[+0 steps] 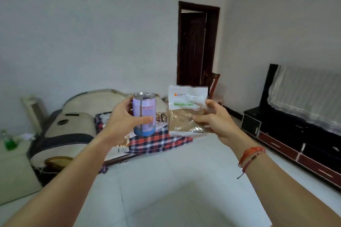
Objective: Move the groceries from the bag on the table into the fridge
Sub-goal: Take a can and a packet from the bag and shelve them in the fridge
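My left hand (123, 120) grips a purple and blue drink can (144, 111), upright, held out in front of me at chest height. My right hand (215, 120) pinches a clear and white packet of brown bread (186, 107) by its lower right edge, thumb on the front. Both items hang in the air side by side, a small gap between them. Neither the fridge nor the grocery bag nor the table is in view.
A cream sofa (77, 127) with a plaid cloth (156, 142) lies ahead on the left. A dark TV cabinet (287, 138) with a covered screen lines the right wall. A dark open doorway (197, 42) and a wooden chair (214, 83) stand behind. Pale tiled floor (175, 180) spreads below my arms.
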The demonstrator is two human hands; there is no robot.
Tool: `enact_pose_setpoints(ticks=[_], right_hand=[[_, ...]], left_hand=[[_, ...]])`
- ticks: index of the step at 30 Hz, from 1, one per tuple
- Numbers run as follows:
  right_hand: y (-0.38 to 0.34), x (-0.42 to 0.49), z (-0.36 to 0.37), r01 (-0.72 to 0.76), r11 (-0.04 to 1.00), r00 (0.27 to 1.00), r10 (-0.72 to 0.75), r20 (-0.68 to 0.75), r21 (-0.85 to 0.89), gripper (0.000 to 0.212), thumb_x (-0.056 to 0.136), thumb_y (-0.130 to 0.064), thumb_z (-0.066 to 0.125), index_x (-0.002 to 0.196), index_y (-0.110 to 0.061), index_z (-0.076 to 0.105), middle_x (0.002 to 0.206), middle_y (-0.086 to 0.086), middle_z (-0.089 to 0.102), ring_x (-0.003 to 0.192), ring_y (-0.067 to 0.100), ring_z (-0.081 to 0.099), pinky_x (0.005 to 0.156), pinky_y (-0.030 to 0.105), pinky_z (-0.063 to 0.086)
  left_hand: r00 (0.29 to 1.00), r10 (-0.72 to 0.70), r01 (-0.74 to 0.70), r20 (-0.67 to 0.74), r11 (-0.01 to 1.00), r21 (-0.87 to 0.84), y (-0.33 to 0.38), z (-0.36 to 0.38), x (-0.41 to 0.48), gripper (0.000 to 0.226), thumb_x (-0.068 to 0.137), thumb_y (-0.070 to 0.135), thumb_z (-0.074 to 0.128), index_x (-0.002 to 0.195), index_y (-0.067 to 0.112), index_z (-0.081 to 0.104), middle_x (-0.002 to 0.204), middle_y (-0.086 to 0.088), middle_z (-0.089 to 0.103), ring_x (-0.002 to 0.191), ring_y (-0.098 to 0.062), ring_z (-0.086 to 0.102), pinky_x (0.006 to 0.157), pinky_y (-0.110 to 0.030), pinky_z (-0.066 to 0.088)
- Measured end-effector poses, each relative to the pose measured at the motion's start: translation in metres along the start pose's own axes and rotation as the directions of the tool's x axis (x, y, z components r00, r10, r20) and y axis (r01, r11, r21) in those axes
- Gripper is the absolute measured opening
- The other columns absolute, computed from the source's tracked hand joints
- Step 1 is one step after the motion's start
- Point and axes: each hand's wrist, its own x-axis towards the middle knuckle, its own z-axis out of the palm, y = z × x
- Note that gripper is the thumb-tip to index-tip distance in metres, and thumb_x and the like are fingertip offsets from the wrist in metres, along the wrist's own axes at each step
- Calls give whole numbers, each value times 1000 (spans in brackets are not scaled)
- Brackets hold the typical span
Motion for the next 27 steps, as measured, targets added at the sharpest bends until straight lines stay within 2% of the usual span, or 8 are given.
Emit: enact_pose_setpoints(ticks=[5,8,12,16,19,22,25,27], right_hand=[[-4,36,46,4,1000,975,-8,221,17,60,77,4,81,129,-15,59,76,1,70,58,12,63,51,24,49],[-8,43,79,8,999,935,-19,353,31,62,78,6,80,130,-20,58,78,-2,74,62,15,64,57,28,50],[-13,38,127,25,999,864,-36,503,28,66,78,5,80,134,-22,57,91,2,76,73,20,69,58,31,53],[-19,17,181,41,998,789,-59,612,44,60,78,3,80,127,-25,60,106,7,77,90,30,75,83,46,60],[-27,-2,222,36,997,718,-69,693,61,58,78,3,80,125,-26,61,109,8,75,81,22,73,74,40,58],[-33,-24,263,43,995,646,-100,756,94,57,76,2,81,122,-26,62,117,10,71,92,28,74,73,41,62],[-40,-52,300,54,992,580,-126,805,117,52,77,7,79,105,-33,60,114,9,70,94,29,74,85,50,62],[-45,-71,322,61,991,539,-132,832,118,52,77,8,79,106,-31,60,110,9,70,91,29,74,84,50,62]], left_hand=[[979,-23,41,-203,996,85,3,-37,-30,50,71,-1,82,112,22,63,100,3,74,90,-11,73,68,-22,59],[944,-26,74,-329,988,134,6,-58,-58,52,69,-3,83,112,18,63,98,1,74,88,-12,73,69,-22,59],[871,-40,119,-489,984,132,11,-91,-100,57,61,-5,86,109,16,66,97,-3,75,89,-21,73,77,-37,59],[796,-28,151,-605,977,153,20,-123,-148,57,59,-8,86,108,13,66,97,-7,74,88,-23,72,75,-38,59],[732,-20,174,-681,972,159,30,-146,-187,61,51,-3,91,104,16,67,95,-7,75,85,-22,72,75,-40,60],[675,-1,181,-738,970,164,42,-167,-224,69,39,12,90,104,16,67,95,-9,75,84,-21,72,74,-37,60],[623,16,196,-782,965,176,52,-187,-260,66,44,3,87,106,13,66,95,-9,75,82,-19,71,72,-34,60],[590,22,215,-807,959,183,60,-197,-284,64,47,-2,87,106,15,66,94,-7,75,83,-18,71,70,-32,60]])
